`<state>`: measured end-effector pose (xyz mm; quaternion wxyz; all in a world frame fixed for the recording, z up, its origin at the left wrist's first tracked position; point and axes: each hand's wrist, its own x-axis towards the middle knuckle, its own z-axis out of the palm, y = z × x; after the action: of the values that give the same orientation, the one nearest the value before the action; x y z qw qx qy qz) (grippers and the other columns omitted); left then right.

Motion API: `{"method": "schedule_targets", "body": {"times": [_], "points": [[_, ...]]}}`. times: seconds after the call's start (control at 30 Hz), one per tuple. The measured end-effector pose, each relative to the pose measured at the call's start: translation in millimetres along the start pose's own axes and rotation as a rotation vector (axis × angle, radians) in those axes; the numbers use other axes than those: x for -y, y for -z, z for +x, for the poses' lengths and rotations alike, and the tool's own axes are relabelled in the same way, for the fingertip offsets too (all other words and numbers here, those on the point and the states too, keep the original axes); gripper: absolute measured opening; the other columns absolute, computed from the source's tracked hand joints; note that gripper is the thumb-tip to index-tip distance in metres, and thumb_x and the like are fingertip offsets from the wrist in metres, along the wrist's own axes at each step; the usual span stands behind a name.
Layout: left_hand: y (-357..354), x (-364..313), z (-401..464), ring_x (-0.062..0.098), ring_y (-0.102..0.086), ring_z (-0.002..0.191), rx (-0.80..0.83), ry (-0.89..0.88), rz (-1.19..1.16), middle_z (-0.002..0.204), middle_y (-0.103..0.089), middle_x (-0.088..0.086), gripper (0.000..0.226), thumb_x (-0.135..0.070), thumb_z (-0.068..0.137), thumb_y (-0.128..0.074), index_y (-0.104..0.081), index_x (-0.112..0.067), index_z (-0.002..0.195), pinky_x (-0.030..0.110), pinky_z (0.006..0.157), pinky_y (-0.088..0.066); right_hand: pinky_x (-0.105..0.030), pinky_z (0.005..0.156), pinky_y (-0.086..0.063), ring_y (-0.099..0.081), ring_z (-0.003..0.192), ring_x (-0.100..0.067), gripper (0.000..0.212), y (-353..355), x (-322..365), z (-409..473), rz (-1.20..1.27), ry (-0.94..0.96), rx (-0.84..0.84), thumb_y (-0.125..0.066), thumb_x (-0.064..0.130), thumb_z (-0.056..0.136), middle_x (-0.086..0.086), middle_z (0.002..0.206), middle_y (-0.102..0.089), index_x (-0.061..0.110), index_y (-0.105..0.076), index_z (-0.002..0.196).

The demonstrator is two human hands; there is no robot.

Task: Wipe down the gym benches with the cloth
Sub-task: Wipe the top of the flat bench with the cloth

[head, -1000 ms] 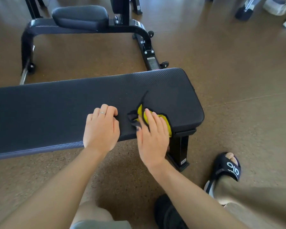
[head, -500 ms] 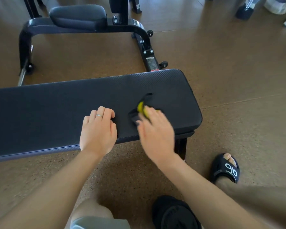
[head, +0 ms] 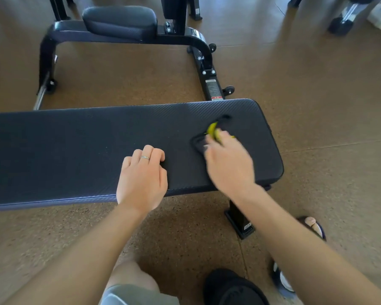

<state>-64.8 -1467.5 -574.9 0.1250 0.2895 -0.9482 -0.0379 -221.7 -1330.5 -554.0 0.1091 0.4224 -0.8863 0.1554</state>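
A flat black padded gym bench (head: pixel 75 150) runs across the view from the left edge to the right of centre. My right hand (head: pixel 229 164) presses a yellow and black cloth (head: pixel 213 132) onto the bench's right end; the hand is blurred and covers most of the cloth. My left hand (head: pixel 142 179) rests on the near side of the pad with its fingers curled under, a ring on one finger, holding nothing.
A second black bench with a small seat pad (head: pixel 119 20) and wheeled frame stands just behind on the brown floor. The flat bench's leg (head: pixel 240 219) is near my sandalled foot (head: pixel 312 225). More equipment feet (head: pixel 341 20) show at top right.
My right hand has slid the cloth away from the near edge, up and to the right across the pad. The left hand has stayed put.
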Motion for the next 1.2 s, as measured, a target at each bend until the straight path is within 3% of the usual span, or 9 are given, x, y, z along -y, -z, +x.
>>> {"method": "schedule_targets", "body": {"times": [0.1,0.2,0.43,0.6,0.73,0.87,0.97,1.07,1.2], "points": [[-2,3,1,0.031,-0.049,0.084,-0.027,0.027,0.013,0.098,-0.053,0.007,0.024,-0.025,0.092,-0.036,-0.053,-0.011,0.101,0.045,0.075,-0.042,-0.036,0.12,-0.033,-0.052,0.139,-0.024,0.041,-11,52,4,0.206,0.289,0.196,-0.041,0.031,0.108,-0.005,0.147,-0.059,0.019,-0.066,0.138],[-2,4,-1,0.03,-0.047,0.082,-0.03,0.027,-0.006,0.094,-0.051,0.006,0.021,-0.024,0.09,-0.035,-0.052,-0.013,0.095,0.046,0.074,-0.043,-0.028,0.122,-0.02,-0.038,0.149,-0.018,0.041,-9,33,20,0.229,0.351,0.263,-0.041,0.034,0.11,0.001,0.159,-0.046,0.025,-0.056,0.148],[-3,2,1,0.027,-0.043,0.077,-0.036,0.023,0.023,0.088,-0.048,0.001,0.017,-0.022,0.09,-0.034,-0.05,-0.016,0.088,0.044,0.073,-0.042,-0.044,0.106,-0.043,-0.055,0.128,-0.035,0.057,-23,-35,89,0.047,-0.109,0.129,-0.024,0.035,0.105,-0.012,0.142,-0.059,0.011,-0.062,0.139],[-3,3,2,0.028,-0.044,0.077,-0.018,-0.011,0.063,0.088,-0.049,0.004,0.016,-0.025,0.088,-0.038,-0.05,-0.014,0.09,0.044,0.071,-0.04,-0.043,0.103,-0.041,-0.062,0.119,-0.034,0.041,-54,67,88,0.148,0.342,0.096,-0.043,0.025,0.102,-0.013,0.127,-0.07,0.007,-0.073,0.124],[-1,5,2,0.024,-0.039,0.076,-0.009,-0.025,0.064,0.087,-0.049,0.003,0.02,-0.027,0.089,-0.035,-0.051,-0.015,0.091,0.041,0.07,-0.037,-0.038,0.104,-0.036,-0.058,0.125,-0.03,0.039,-64,96,125,0.212,0.441,0.234,-0.043,0.025,0.106,-0.011,0.135,-0.066,0.011,-0.069,0.133],[0,7,1,0.024,-0.037,0.076,-0.012,-0.02,0.031,0.085,-0.046,0.002,0.015,-0.025,0.088,-0.035,-0.047,-0.016,0.086,0.041,0.071,-0.037,-0.043,0.083,-0.047,-0.066,0.099,-0.038,0.045,-67,72,149,0.144,0.335,0.165,-0.034,0.033,0.104,-0.013,0.109,-0.071,0.014,-0.071,0.121],[-2,6,1,0.024,-0.037,0.075,-0.014,-0.014,0.016,0.084,-0.044,0.0,0.012,-0.022,0.088,-0.034,-0.045,-0.016,0.084,0.041,0.07,-0.038,-0.045,0.085,-0.047,-0.066,0.101,-0.041,0.044,-54,40,159,0.037,0.22,0.249,-0.029,0.033,0.107,-0.016,0.112,-0.07,0.014,-0.067,0.118],[-3,6,2,0.025,-0.037,0.074,-0.022,-0.016,0.019,0.083,-0.044,0.0,0.014,-0.021,0.088,-0.033,-0.045,-0.016,0.083,0.041,0.07,-0.039,-0.046,0.073,-0.046,-0.071,0.088,-0.039,0.06,-39,-21,157,-0.186,0.245,0.223,-0.01,0.025,0.092,-0.014,0.096,-0.072,0.01,-0.067,0.099],[-3,5,1,0.025,-0.038,0.073,-0.039,-0.014,0.034,0.082,-0.044,0.001,0.016,-0.021,0.088,-0.033,-0.047,-0.015,0.083,0.042,0.068,-0.04,-0.047,0.097,-0.04,-0.069,0.085,-0.039,0.061,-18,-113,148,-0.262,-0.076,0.172,-0.015,0.033,0.096,-0.02,0.089,-0.073,0.006,-0.069,0.086]]}}
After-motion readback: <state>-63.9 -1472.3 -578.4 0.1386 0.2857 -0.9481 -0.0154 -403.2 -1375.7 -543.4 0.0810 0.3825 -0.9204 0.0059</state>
